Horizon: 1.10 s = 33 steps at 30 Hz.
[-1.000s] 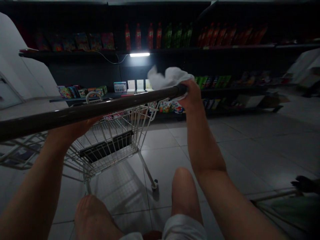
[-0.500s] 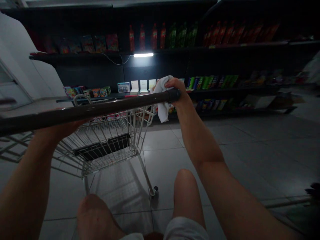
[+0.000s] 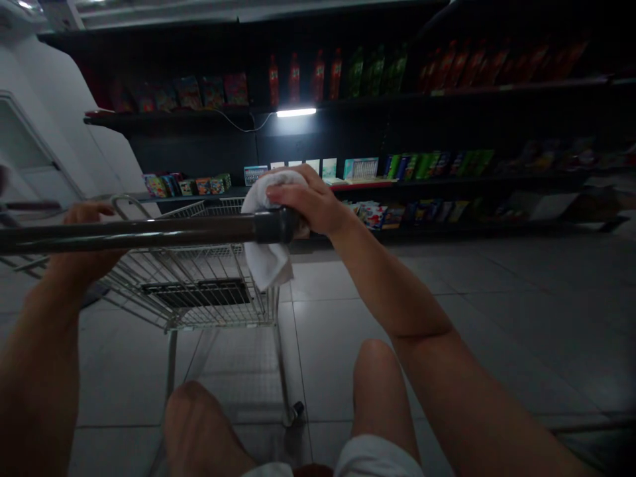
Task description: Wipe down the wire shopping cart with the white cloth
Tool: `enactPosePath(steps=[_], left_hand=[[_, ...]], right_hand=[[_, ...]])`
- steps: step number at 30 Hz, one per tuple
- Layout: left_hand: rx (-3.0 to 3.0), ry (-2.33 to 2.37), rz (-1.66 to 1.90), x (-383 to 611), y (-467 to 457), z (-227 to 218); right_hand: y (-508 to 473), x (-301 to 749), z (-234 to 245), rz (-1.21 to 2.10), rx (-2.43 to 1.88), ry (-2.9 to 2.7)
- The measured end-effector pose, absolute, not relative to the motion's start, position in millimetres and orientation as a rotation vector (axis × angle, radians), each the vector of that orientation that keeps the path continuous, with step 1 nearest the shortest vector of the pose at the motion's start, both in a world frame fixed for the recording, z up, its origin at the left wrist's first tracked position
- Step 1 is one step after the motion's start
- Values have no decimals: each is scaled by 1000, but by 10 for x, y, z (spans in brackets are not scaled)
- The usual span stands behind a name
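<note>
A wire shopping cart [image 3: 213, 318] stands in front of me, its dark round handle bar [image 3: 129, 233] running across the left half of the view. My left hand [image 3: 82, 255] is wrapped round the bar from below, fingertips showing over its top. Near the bar's right end, my right hand [image 3: 313, 199] grips a white cloth [image 3: 268, 265] with thumb and fingers. The cloth lies over the far side of the bar against its end cap and hangs down below it. Part of the right fingers is hidden behind the cloth.
Dark shelves [image 3: 437, 99] span the back, with red bottles [image 3: 318, 76], green bottles [image 3: 375, 69], green cans [image 3: 422, 165] and small boxes [image 3: 256, 174]. A lamp [image 3: 296, 112] glows under a shelf. Grey tiled floor [image 3: 348, 291] lies below; a cart wheel [image 3: 298, 409] stands near my knees.
The cart handle has swung from slanting to nearly level, its right end moving left and down. My right hand and the cloth moved left with it. Left fingertips now show above the bar.
</note>
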<state>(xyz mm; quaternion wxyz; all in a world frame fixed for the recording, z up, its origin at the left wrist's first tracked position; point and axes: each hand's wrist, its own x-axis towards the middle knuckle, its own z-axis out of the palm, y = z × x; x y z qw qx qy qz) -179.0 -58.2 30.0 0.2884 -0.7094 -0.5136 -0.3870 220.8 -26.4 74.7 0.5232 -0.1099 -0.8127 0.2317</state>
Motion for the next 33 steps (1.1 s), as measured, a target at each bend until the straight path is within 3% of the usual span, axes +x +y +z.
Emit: enactPosePath(steps=[5, 7, 11, 13, 21, 26, 30, 33], left_hand=[[-1728, -1078, -983, -1301, -786, 78], [-1816, -1055, -998, -964, -807, 65], [-2015, -893, -1056, -371, -756, 144], [-2066, -853, -1091, -175, -730, 171], [-2283, -918, -1066, 156, -619, 61], [-2248, -1081, -1057, 263, -570, 66], [-2339, -1102, -1064, 338, -615, 147], [-2372, -1085, -1083, 313, -617, 167]], right_hand=[[-156, 2060, 781, 448, -113, -1831], [-2, 2019, 824, 561, -155, -1830], [190, 1916, 829, 962, -107, -2349], [257, 1866, 772, 995, -113, -2407], [338, 1962, 263, 389, -502, -1627], [-46, 1743, -444, 80, -491, -1456], [-119, 1583, -955, 84, -523, -1335], [-167, 1630, -861, 97, -412, -1353]])
